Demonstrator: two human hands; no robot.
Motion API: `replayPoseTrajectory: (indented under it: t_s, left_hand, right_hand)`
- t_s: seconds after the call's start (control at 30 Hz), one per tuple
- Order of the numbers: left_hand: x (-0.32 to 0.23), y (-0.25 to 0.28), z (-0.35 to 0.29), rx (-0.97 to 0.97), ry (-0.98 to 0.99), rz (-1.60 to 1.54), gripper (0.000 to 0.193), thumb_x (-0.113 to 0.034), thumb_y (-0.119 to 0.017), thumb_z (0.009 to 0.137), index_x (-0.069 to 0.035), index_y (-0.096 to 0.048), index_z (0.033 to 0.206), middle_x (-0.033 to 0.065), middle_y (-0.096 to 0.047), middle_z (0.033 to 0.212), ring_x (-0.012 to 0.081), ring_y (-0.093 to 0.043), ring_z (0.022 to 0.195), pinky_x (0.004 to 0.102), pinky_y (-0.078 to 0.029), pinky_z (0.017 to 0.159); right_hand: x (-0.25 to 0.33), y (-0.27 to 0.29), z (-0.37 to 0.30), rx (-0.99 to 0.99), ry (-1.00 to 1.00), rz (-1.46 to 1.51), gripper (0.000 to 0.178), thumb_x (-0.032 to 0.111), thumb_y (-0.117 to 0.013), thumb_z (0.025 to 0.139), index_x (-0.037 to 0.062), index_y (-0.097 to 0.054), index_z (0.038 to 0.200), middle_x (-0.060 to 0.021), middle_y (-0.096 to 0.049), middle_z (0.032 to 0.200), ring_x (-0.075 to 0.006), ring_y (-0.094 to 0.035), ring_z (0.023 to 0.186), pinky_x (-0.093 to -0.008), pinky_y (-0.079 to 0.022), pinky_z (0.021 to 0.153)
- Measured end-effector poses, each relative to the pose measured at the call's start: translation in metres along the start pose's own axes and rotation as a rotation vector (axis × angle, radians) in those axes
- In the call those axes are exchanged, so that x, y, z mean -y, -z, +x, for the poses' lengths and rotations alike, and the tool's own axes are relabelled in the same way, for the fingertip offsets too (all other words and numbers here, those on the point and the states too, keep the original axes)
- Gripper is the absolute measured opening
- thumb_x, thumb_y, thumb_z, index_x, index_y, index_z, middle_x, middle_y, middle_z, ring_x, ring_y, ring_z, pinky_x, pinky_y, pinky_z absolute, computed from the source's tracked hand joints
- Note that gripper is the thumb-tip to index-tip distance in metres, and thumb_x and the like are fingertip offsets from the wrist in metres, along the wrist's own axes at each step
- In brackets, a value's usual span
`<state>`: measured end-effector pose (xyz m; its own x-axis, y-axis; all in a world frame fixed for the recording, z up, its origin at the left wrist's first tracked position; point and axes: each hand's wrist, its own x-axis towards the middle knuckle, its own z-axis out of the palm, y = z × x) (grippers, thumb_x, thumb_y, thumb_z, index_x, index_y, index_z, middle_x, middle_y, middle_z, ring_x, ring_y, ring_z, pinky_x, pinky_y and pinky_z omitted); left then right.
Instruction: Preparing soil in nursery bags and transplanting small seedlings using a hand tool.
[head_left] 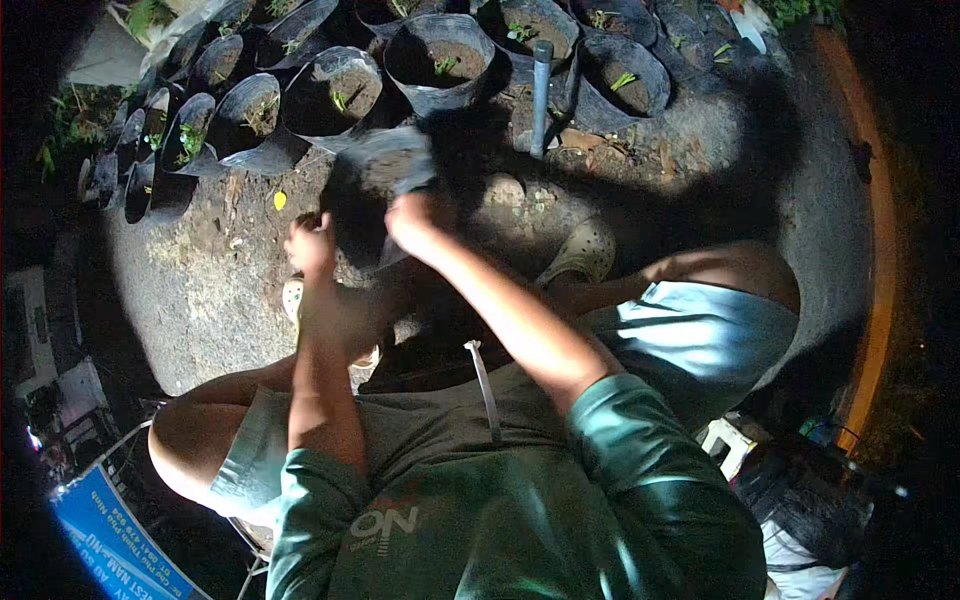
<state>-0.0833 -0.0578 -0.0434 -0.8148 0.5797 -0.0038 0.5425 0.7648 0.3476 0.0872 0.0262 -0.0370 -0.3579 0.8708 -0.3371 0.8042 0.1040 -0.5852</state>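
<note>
A black plastic grow bag (pixel 358 222) filled with soil is in front of me, blurred by motion, its open rim toward the row of other bags. My right hand (pixel 412 222) is closed on its right side, just under the rim. At the bag's left side is my left hand (pixel 312 246), fingers curled and thumb up. Whatever those fingers hold is hidden. Dark soil (pixel 385 175) shows inside the bag; I cannot make out any plant in it.
Several black grow bags with soil and small green seedlings (pixel 445 66) stand in rows at the far side. A grey pipe (pixel 541 100) sticks up by them. A yellow leaf (pixel 280 201) lies on the rough ground. My clog (pixel 588 252) is right of the bag; an orange edge (pixel 880 230) runs along the right.
</note>
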Motion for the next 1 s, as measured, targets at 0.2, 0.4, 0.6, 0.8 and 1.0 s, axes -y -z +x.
replayPoseTrajectory:
  t_s: [0.2, 0.4, 0.6, 0.8, 1.0]
  left_hand:
    - [-0.103, 0.027, -0.042, -0.047, -0.539, 0.234, 0.026, -0.029, -0.059, 0.069, -0.010, -0.067, 0.084, 0.0069, -0.044, 0.112, 0.0296, -0.037, 0.105, 0.0449, -0.030, 0.088]
    - [-0.104, 0.018, -0.036, -0.092, -0.430, 0.202, 0.039, -0.037, -0.052, 0.076, -0.004, -0.064, 0.092, 0.0068, -0.043, 0.113, 0.0295, -0.035, 0.107, 0.0458, -0.030, 0.088]
    - [0.017, -0.024, 0.021, 0.418, 0.035, 0.103, 0.041, -0.048, -0.045, 0.082, -0.017, -0.061, 0.103, 0.0073, -0.047, 0.118, 0.0369, -0.039, 0.111, 0.0561, -0.033, 0.086]
    - [-0.005, -0.018, -0.008, 0.238, 0.139, -0.204, 0.043, -0.044, -0.051, 0.079, -0.005, -0.059, 0.094, 0.0146, -0.058, 0.099, 0.0358, -0.051, 0.096, 0.0443, -0.038, 0.085]
    - [-0.143, 0.031, -0.071, 0.149, -0.496, 0.242, 0.031, -0.032, -0.053, 0.075, -0.008, -0.066, 0.090, 0.0078, -0.042, 0.117, 0.0312, -0.033, 0.111, 0.0509, -0.024, 0.093]
  right_hand:
    - [-0.084, 0.050, 0.010, 0.006, -0.231, 0.044, 0.033, 0.035, -0.049, 0.080, 0.0082, -0.063, 0.093, -0.0125, -0.061, 0.100, -0.0290, -0.058, 0.095, -0.0386, -0.045, 0.083]
    - [-0.055, 0.064, 0.007, -0.219, -0.310, 0.111, 0.032, 0.035, -0.049, 0.079, 0.0077, -0.064, 0.086, -0.0158, -0.062, 0.090, -0.0304, -0.060, 0.086, -0.0404, -0.047, 0.078]
    - [0.010, 0.062, -0.003, -0.386, 0.243, 0.212, 0.029, 0.031, -0.051, 0.081, 0.0079, -0.054, 0.064, -0.0149, -0.056, 0.063, -0.0329, -0.058, 0.061, -0.0432, -0.043, 0.054]
    - [-0.004, 0.059, 0.023, -0.433, 0.250, 0.239, 0.020, 0.021, -0.050, 0.081, 0.0047, -0.057, 0.071, -0.0155, -0.058, 0.067, -0.0328, -0.058, 0.062, -0.0404, -0.044, 0.056]
    - [-0.119, 0.084, 0.041, -0.440, -0.340, 0.024, 0.022, 0.026, -0.049, 0.078, 0.0072, -0.060, 0.081, -0.0170, -0.061, 0.080, -0.0363, -0.059, 0.078, -0.0431, -0.047, 0.067]
